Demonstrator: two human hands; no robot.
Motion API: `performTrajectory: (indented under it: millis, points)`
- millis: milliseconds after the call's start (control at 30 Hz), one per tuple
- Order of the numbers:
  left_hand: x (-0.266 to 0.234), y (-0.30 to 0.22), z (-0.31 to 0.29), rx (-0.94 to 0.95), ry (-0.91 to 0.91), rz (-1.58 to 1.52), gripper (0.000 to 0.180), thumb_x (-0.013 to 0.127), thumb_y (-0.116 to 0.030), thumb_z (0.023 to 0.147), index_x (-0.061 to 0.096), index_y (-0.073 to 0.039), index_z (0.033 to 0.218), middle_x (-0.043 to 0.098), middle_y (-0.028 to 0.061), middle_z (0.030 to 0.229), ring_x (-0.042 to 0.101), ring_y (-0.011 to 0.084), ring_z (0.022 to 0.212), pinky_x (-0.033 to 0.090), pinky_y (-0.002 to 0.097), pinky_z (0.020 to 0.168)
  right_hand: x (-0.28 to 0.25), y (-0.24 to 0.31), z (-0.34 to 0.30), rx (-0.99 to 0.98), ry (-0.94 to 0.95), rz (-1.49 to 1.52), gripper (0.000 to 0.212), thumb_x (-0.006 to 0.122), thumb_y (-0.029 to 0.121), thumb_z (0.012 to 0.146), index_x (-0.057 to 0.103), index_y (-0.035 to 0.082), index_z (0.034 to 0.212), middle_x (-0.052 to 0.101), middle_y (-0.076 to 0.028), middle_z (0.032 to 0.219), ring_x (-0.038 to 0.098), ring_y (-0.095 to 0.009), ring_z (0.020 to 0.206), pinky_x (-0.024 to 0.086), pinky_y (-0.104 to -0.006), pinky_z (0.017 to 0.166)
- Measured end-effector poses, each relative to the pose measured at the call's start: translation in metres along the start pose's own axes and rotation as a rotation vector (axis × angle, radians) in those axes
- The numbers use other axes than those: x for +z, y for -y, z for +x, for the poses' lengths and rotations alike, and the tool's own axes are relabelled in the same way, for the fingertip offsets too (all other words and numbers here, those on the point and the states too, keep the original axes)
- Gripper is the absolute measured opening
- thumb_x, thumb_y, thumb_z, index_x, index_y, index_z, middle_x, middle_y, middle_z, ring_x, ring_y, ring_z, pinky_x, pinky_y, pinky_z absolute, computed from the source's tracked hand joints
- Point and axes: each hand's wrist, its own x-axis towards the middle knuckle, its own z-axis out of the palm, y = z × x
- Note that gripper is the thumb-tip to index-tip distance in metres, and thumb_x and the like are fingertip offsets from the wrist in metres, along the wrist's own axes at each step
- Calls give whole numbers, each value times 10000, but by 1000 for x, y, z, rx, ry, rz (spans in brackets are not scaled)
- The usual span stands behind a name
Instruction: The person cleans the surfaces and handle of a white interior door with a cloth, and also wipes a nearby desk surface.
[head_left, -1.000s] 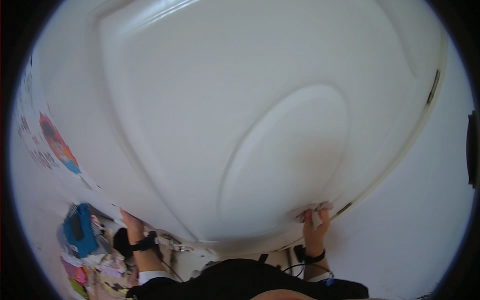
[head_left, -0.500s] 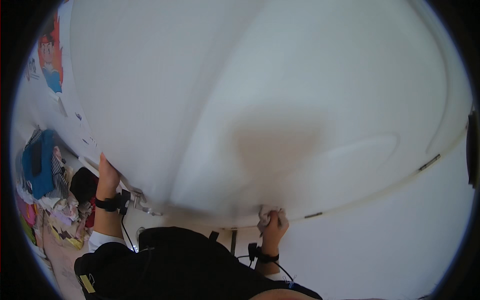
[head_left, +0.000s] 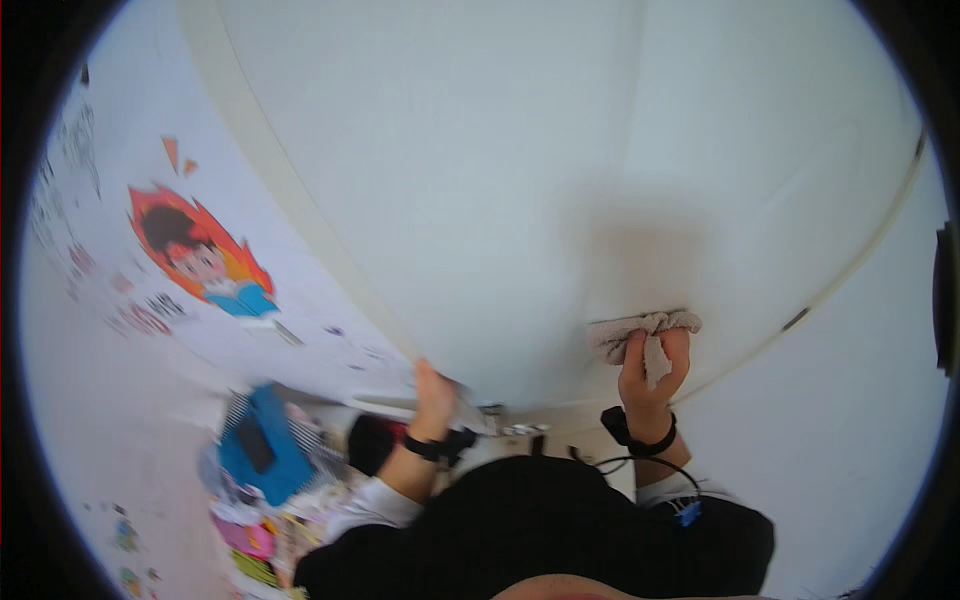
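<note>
A large white door fills the upper middle of the view, with a broad shadow on its surface. My right hand is closed on a crumpled greyish-beige cloth, which lies pressed against the door. Part of the cloth hangs down between thumb and fingers. At the door's left edge, near a metal handle, my left hand grips the edge; some of its fingers are hidden behind it. Both wrists wear black bands.
Hinges line the door's right side, next to a white wall. To the left, a white wall carries a cartoon picture. A heap of clothes lies at lower left, beside my left arm.
My view has turned left, bringing more of the picture wall in. My right hand has moved up the door, and the cloth is more spread out. The left hand still holds the door's edge.
</note>
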Motion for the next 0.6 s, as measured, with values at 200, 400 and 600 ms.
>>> performTrajectory:
  millis: [200,400,600]
  points:
    - [0,1,11,94,127,276,500,302,-328,1056,441,51,1351,545,162,1317,518,265,1217,403,396,1050,52,43,-90,-70,336,-171,255,756,177,681,509,125,649,472,-48,634,450,-266,582,350,-411,603]
    - [-17,-19,23,-35,227,-14,540,286,-374,1062,349,11,1436,469,149,1405,460,264,1291,352,402,1105,77,67,-58,-219,226,-126,350,772,129,617,423,124,594,396,-41,563,392,-247,504,302,-368,552]
    - [-11,-22,18,-50,270,-13,526,270,-370,1067,379,14,1408,508,137,1357,492,253,1251,372,388,1082,85,116,50,-323,1,-31,337,783,106,614,446,112,612,391,-43,575,394,-250,527,296,-370,560]
